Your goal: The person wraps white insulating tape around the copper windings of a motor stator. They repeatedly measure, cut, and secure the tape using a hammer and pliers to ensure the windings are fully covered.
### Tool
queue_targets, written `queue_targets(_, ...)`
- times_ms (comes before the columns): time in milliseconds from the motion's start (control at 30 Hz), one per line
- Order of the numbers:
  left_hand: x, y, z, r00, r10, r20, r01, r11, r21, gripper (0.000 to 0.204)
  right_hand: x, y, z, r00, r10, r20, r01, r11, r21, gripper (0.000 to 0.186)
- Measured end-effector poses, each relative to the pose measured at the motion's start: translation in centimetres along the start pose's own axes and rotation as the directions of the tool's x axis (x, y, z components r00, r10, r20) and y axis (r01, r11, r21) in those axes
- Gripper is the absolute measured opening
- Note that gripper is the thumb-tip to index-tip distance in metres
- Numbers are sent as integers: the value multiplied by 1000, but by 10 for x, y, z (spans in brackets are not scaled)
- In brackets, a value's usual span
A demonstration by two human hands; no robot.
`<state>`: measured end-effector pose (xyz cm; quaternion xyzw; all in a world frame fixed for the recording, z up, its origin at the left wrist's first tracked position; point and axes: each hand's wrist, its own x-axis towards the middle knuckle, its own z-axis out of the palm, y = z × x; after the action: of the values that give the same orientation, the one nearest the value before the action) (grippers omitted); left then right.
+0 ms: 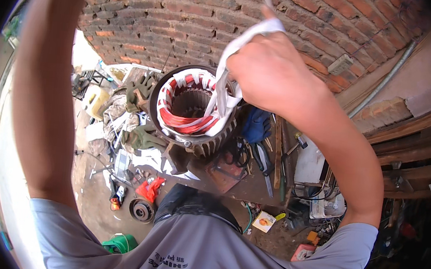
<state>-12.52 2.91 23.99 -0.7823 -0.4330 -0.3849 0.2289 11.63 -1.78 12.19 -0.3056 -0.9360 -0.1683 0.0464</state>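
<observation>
A dark finned motor stator [192, 109] stands upright on a cluttered wooden bench [242, 181], its red copper winding wrapped in white tape. My right hand [273, 70] is raised just right of and above it, shut on a white cloth tape strip [227, 65] that runs down into the stator bore. My left arm [43, 92] rises along the left of the picture; its hand is beyond the top edge.
A red brick wall [196, 13] stands behind. On the bench lie scissors [262, 162], pliers and a blue glove [255, 125]. The dirt floor at left holds scrap parts, a pulley [142, 209], a red rag and a green wire coil [121, 242].
</observation>
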Motion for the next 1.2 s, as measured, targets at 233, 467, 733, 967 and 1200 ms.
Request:
queue_targets(233,-180,62,114,423,188,887,559,716,-418,55,-60,-21,-49,813,582,0,-395,551,735,34)
queue_targets(467,-237,37,169,758,-86,647,278,940,-200,22,-93,-36,-60,585,760,282,-79,-293,953,26)
queue_targets(733,-198,24,168,745,45,666,132,968,-214,16,-285,-104,-97,232,973,11,236,-67,970,21)
queue_targets(967,-216,24,186,596,125,793,44,981,-188,23,-433,-221,-164,-177,954,-241,151,268,952,26)
queue_targets(1200,-222,37,193,420,193,887,-40,980,-194,29,-543,-306,-206,-442,858,-262,161,363,918,28)
